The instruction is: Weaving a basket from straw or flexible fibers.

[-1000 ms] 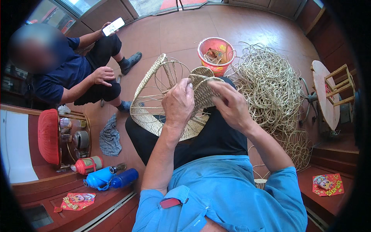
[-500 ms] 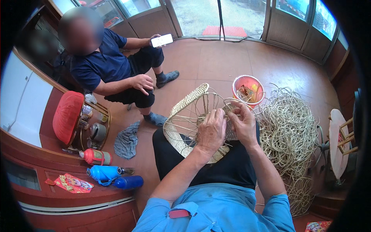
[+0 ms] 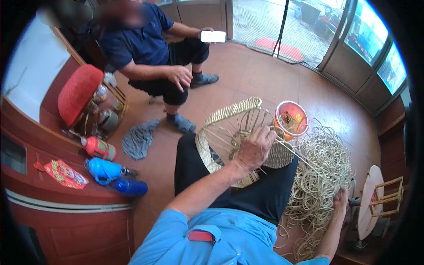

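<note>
A pale woven cord piece [image 3: 229, 109] lies across my lap, with a thick braided rim, open radiating strands and a tightly woven rounded part [image 3: 280, 154] at its right. My left hand [image 3: 256, 148] is closed on it, fingers pinched at the edge of the woven part. From there a loose strand runs down to the right over the cord pile. My right hand [image 3: 340, 199] is stretched out low at the right, beside the big tangled pile of straw-coloured cord [image 3: 320, 170]. Its fingers are small and blurred, and whether they hold a strand does not show.
An orange-red bucket [image 3: 291, 119] stands beyond the woven piece. Another person [image 3: 141, 44] sits at the far left holding a phone [image 3: 213, 36]. A grey cloth [image 3: 140, 139], a blue flask [image 3: 106, 170] and a red-topped rack [image 3: 79, 95] are at left; a round wooden stool [image 3: 370, 203] is at right.
My right hand has left the woven piece and swung out right to the cord pile. My left hand stays on the piece. The whole view has shifted and tilted.
</note>
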Demonstrator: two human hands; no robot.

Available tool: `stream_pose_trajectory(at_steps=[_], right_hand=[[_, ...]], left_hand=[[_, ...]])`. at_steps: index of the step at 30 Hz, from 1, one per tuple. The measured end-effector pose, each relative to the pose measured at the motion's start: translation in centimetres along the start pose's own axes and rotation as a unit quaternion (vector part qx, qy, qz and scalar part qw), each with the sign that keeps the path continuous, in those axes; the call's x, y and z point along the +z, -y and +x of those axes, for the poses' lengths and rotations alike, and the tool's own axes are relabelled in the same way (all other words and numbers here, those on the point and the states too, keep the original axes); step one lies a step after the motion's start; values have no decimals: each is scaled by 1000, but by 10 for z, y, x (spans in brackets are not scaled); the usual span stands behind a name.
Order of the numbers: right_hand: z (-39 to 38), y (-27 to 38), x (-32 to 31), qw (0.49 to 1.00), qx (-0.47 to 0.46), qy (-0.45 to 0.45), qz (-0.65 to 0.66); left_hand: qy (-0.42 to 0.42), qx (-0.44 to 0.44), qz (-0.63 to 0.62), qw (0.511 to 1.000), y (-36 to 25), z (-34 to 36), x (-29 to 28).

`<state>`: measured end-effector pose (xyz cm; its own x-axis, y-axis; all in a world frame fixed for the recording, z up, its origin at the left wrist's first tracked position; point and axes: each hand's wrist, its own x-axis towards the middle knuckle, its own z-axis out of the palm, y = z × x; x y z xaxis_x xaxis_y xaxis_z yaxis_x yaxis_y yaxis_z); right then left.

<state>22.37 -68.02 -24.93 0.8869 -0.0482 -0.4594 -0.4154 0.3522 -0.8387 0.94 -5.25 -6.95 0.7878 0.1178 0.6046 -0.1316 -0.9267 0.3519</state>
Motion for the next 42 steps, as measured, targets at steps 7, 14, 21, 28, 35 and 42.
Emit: stream_pose_trajectory(at_steps=[7,14,21,28,35,42], right_hand=[[-87,34,-257,953,-5,-171,-251],[-147,48,-300,941,-58,-256,-211],[-263,47,-355,872,-85,-429,-220],[-226,17,-264,787,-107,-582,-177],[-226,-21,196,770,-435,26,-467],[-288,-84,437,669,-562,265,-407]], left_hand=[[-60,-30,-60,996,16,-6,-4],[-23,-69,-62,995,2,-2,-7],[-31,-114,-59,991,8,-1,-25],[-37,-128,-50,990,-1,8,-18],[-31,-125,-18,992,15,7,-33],[4,-143,-26,989,17,9,-31]])
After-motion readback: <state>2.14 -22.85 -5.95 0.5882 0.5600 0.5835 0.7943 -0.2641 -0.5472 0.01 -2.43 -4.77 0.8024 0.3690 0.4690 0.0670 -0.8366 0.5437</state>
